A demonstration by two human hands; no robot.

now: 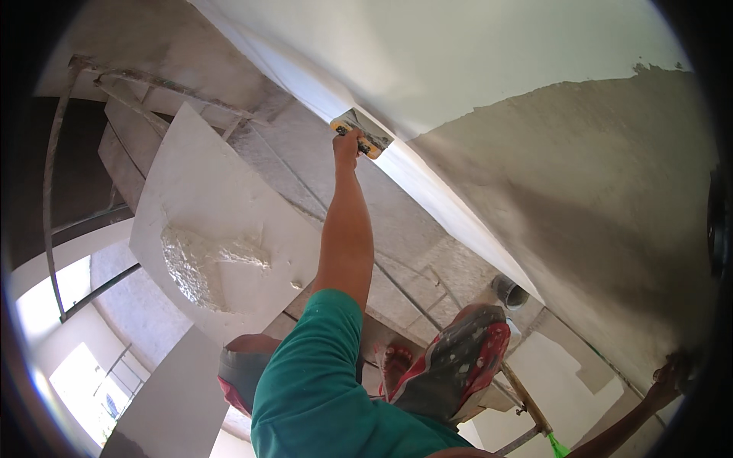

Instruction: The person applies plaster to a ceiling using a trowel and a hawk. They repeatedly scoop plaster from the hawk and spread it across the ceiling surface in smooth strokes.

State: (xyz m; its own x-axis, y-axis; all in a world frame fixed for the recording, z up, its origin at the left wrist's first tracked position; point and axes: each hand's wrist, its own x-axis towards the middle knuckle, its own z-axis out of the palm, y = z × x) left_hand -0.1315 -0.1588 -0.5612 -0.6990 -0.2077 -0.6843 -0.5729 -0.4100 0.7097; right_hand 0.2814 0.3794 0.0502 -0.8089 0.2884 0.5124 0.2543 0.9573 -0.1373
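at the far left of the frame, a metal frame (52,179) of thin bars rises beside a dark opening, and bright window light (88,385) shows at the lower left. right of these, a large pale board (221,172) slants across the left half, carrying a wet, lumpy heap of white plaster (195,267), spread thinner toward its right side, with one small blob apart from it near the board's right edge.

in the upper middle, the left hand (347,145), at the end of a teal sleeve (313,366), has its fingers wrapped firmly around the yellow and black handle of a broad trowel (369,131). the trowel lies at the edge of the pale wall strip, its blade toward the wall. below, at the lower centre, are paint-spotted shorts (466,366) and a bare foot (395,366).

right of centre, a dark bucket (500,288) sits near the foot of the wall; its mouth shows, but its contents are too dark to tell. the wall (565,153) fills the upper right, white above and grey below. at the lower right, the right hand (669,378) is by the wall in the dim rim; how far its fingers are closed, or whether they hold anything, i cannot tell.
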